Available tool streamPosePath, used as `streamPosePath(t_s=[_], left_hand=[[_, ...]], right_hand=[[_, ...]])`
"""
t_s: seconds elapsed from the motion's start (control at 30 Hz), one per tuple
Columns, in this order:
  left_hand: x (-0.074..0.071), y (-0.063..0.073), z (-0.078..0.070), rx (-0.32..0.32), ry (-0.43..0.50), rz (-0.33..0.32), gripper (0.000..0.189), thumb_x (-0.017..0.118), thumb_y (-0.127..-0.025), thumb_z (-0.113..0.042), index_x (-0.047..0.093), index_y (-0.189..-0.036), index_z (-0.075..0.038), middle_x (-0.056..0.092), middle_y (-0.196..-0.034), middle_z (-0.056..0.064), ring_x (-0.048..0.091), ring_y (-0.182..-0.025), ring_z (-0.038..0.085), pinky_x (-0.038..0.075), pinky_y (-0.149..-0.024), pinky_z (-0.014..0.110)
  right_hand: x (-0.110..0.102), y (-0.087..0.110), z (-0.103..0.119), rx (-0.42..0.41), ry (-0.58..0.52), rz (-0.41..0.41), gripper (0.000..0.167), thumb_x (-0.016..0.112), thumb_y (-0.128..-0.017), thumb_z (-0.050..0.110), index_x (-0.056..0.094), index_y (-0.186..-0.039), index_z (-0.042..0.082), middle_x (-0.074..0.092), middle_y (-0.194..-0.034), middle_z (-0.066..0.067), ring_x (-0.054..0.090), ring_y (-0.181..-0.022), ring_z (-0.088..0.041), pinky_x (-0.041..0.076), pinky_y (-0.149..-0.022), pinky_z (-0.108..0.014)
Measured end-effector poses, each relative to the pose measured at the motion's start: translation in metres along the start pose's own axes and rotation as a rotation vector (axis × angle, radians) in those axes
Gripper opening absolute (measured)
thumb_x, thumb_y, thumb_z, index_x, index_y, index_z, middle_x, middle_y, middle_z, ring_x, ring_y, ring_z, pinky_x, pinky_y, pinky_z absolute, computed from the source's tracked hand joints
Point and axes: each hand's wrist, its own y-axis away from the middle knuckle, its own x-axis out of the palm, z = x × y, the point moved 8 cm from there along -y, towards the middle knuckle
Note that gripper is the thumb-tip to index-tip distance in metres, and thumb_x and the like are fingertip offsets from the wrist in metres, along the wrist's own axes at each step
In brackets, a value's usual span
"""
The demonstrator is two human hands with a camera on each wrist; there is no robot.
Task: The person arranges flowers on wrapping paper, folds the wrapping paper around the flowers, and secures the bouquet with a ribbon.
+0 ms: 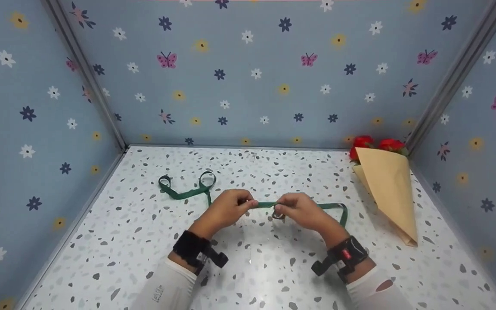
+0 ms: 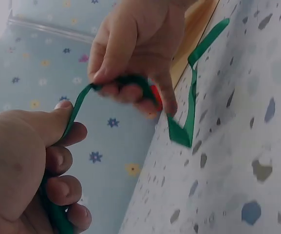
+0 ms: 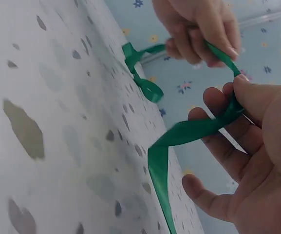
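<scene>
A long green ribbon is stretched in a short span between my two hands above the table. My left hand pinches it between thumb and forefinger, and its other fingers curl over the ribbon in the left wrist view. With thumb and fingertips my right hand pinches the other end of the span; its remaining fingers are spread in the right wrist view. From the left hand the ribbon trails to loose curls on the table at the left. Past the right hand a length of ribbon bends down toward the tabletop.
At the table's right side lies a bouquet of red flowers wrapped in tan paper. The speckled white table is enclosed by blue flower-patterned panels at the back and both sides.
</scene>
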Motion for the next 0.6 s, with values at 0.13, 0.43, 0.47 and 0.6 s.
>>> streamPosePath(t_s=[0.13,0.43,0.47,0.6], left_hand=[[-0.025,0.002,0.05,-0.137,-0.036,-0.062,0.032,0.073,-0.112,-0.039,0.079,-0.103,-0.009,0.064,-0.086,-0.003,0.055,-0.075,0.015,0.047,-0.069,0.033],[-0.108,0.033,0.123,-0.371,-0.229,-0.159,0.026,0.073,-0.112,-0.042,0.081,-0.12,-0.018,0.079,-0.116,0.009,0.07,-0.091,0.026,0.054,-0.079,0.042],[-0.116,0.036,0.123,-0.375,-0.261,-0.17,0.027,0.073,-0.112,-0.04,0.081,-0.123,-0.017,0.08,-0.12,0.011,0.071,-0.092,0.026,0.054,-0.079,0.042],[-0.145,0.051,0.123,-0.415,-0.27,-0.206,0.028,0.071,-0.111,-0.03,0.08,-0.135,-0.018,0.078,-0.123,0.015,0.071,-0.084,0.025,0.054,-0.072,0.04]], right_hand=[[-0.041,0.003,-0.034,0.189,0.016,-0.126,0.025,0.074,-0.112,0.026,0.08,-0.114,0.002,0.074,-0.088,-0.002,0.067,-0.084,-0.017,0.055,-0.077,-0.031],[-0.098,0.02,-0.091,0.552,0.011,-0.217,0.03,0.07,-0.115,0.038,0.079,-0.124,0.012,0.065,-0.101,-0.002,0.061,-0.097,-0.022,0.052,-0.084,-0.035],[-0.103,0.022,-0.094,0.573,0.021,-0.23,0.03,0.069,-0.115,0.039,0.078,-0.125,0.012,0.066,-0.104,-0.003,0.061,-0.1,-0.023,0.052,-0.085,-0.035],[-0.116,0.029,-0.104,0.641,0.091,-0.273,0.032,0.068,-0.115,0.04,0.078,-0.127,0.012,0.069,-0.121,-0.008,0.059,-0.112,-0.025,0.05,-0.09,-0.038]])
